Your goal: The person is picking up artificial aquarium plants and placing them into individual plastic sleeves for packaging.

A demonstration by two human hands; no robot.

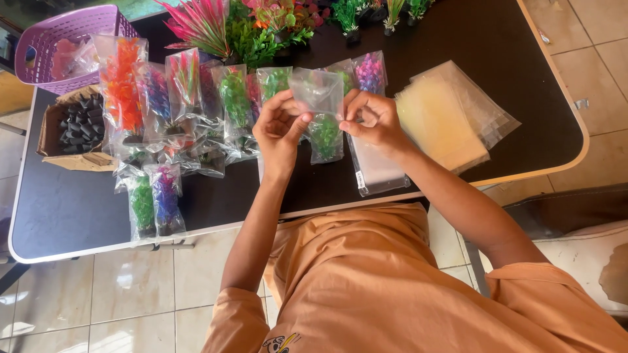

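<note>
My left hand (280,127) and my right hand (371,121) both pinch the top of a clear plastic bag (319,98) that holds a small green artificial plant (325,134). I hold the bag upright above the dark table (65,209), its mouth between my thumbs and fingers. Behind and to the left of my hands lie several packed bags of coloured plants (190,104). A stack of empty clear bags (451,117) rests to the right of my right hand.
A purple basket (62,33) sits at the table's far left corner. A cardboard box of black plant bases (82,124) is beside it. Loose artificial plants (261,26) line the far edge. A tiled floor surrounds the table.
</note>
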